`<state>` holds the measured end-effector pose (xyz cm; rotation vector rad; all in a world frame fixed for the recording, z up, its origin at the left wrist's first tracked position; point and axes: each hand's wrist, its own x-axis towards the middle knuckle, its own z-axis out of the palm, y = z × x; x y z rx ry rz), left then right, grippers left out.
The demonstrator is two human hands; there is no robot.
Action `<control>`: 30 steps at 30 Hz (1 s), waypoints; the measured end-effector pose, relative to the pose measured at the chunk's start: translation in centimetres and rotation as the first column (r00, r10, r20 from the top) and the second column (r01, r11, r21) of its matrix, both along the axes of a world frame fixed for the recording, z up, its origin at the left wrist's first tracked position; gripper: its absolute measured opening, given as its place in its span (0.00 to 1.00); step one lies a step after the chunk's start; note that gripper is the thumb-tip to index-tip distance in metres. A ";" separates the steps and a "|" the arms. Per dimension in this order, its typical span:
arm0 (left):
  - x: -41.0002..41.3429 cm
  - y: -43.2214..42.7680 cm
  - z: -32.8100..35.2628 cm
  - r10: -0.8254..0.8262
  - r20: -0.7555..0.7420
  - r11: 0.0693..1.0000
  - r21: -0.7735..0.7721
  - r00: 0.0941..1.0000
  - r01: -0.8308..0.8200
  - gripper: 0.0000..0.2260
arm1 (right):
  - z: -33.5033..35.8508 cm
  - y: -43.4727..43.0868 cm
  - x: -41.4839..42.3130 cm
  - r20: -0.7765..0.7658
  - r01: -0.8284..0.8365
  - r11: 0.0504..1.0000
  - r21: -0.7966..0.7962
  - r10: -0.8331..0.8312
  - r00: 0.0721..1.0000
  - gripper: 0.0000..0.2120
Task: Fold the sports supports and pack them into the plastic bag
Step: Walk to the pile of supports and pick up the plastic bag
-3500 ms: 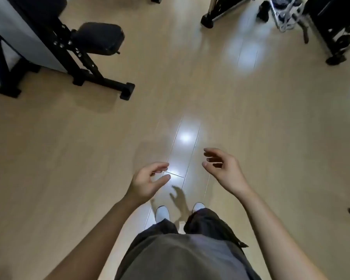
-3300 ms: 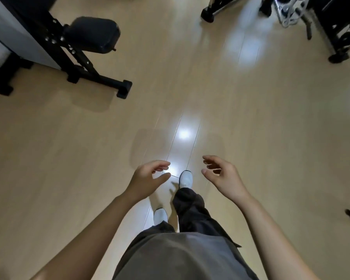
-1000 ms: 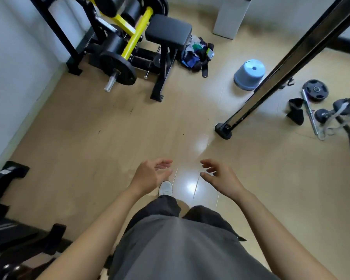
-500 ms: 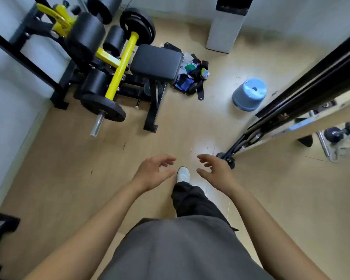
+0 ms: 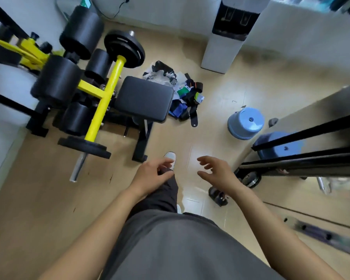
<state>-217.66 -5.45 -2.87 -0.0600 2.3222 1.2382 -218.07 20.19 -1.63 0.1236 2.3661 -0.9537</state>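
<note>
Head view: both hands empty, left hand (image 5: 153,174) and right hand (image 5: 216,172) loosely open, supports (image 5: 187,102) and plastic bag (image 5: 160,74) piled on floor beside bench (image 5: 143,98), risk of tripping on bench foot while approaching.

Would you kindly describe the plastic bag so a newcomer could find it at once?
Start at the yellow-framed weight bench on the left. Just beyond its black padded seat, a pile of sports supports lies on the floor. The plastic bag is the crinkled, clear item at the pile's far end.
</note>
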 end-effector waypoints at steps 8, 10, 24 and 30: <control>-20.3 2.8 -0.8 -0.251 -0.035 0.966 -0.067 0.967 0.249 0.17 | 0.5 2.4 -16.9 0.018 0.005 0.997 0.074 -0.007 1.000 0.21; -24.7 3.8 -0.6 -0.273 -0.049 0.960 -0.076 0.961 0.269 0.17 | 1.0 3.4 -20.8 0.025 -0.005 0.997 0.075 0.003 1.000 0.21; -44.2 13.2 -3.5 0.249 0.087 0.966 -0.089 0.965 -0.241 0.17 | -3.5 14.6 -49.8 0.018 -0.128 0.990 0.052 0.127 0.992 0.20; -47.3 15.8 -3.8 0.468 0.096 0.883 -0.061 0.878 -0.465 0.17 | -4.5 16.2 -57.0 0.061 -0.273 0.960 0.055 0.270 0.961 0.20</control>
